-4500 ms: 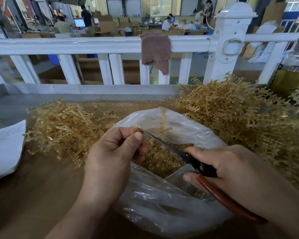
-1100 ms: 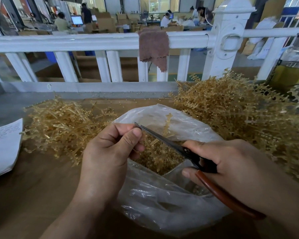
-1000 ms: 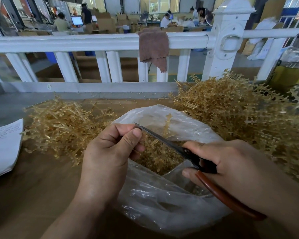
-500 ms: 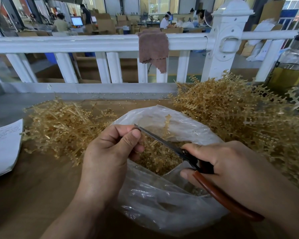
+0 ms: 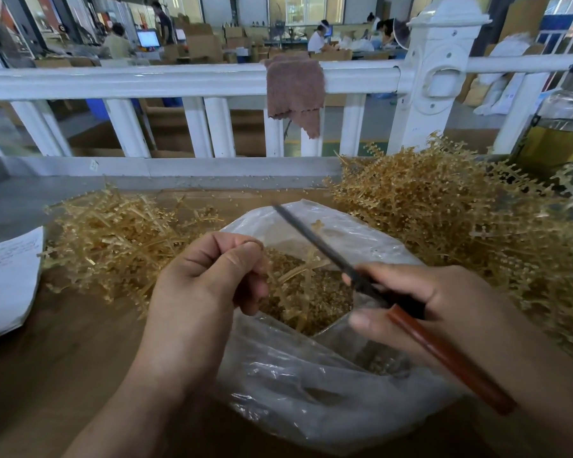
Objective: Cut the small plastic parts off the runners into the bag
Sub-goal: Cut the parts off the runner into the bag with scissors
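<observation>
Amber plastic runner (image 5: 296,274) is pinched between the thumb and curled fingers of the left hand (image 5: 209,285), directly over the open mouth of the bag (image 5: 311,391). I think this is so each cut piece drops inside, where many small parts (image 5: 328,290) lie below both hands. The right hand (image 5: 420,302) wraps its fingers around the red-brown handles of the scissors (image 5: 328,252). The dark, blurred blades point up and away from it, past the left fingertips. Uncut runners (image 5: 460,219) are heaped beyond the right hand, within easy reach.
</observation>
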